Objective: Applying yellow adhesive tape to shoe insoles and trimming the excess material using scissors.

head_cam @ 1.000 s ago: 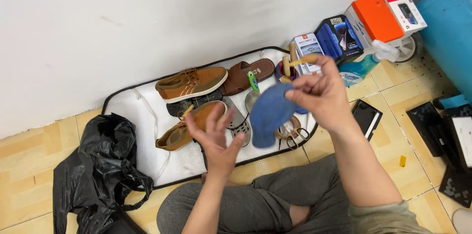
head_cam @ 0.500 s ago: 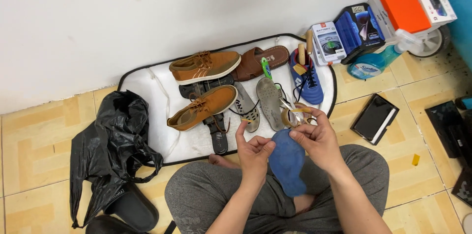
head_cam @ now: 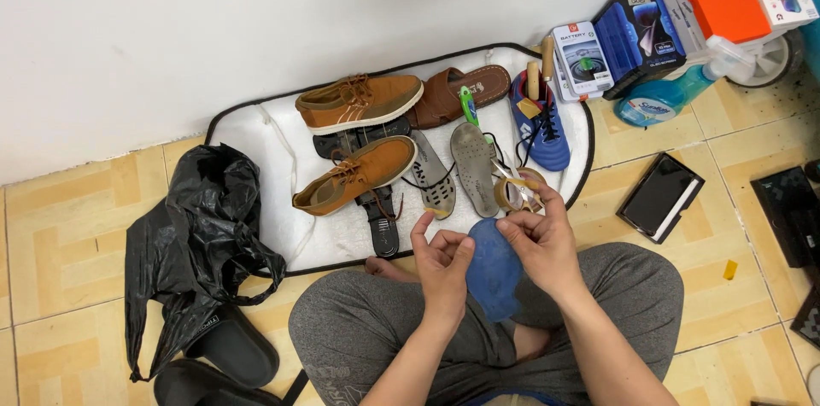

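Note:
A blue insole [head_cam: 494,274] hangs over my lap, pinched at its top edge by both hands. My left hand [head_cam: 442,262] grips its left side and my right hand [head_cam: 540,239] its right side. A roll of tape [head_cam: 515,192] sits at my right fingers; I cannot tell whether they hold it. Just beyond, on a white mat [head_cam: 256,128], lie two tan shoes [head_cam: 359,100] [head_cam: 356,174], grey insoles [head_cam: 475,167], a brown sandal [head_cam: 457,92] and a blue sneaker [head_cam: 540,122].
A black plastic bag [head_cam: 192,239] and black slippers [head_cam: 218,355] lie at my left. Boxes [head_cam: 636,30], a spray bottle [head_cam: 675,90] and a black phone-like slab [head_cam: 660,195] sit at the right on the tiled floor. A white wall runs behind.
The blue insole came down from above the mat to my lap. My left hand, open over the shoes before, now grips the insole together with my right hand.

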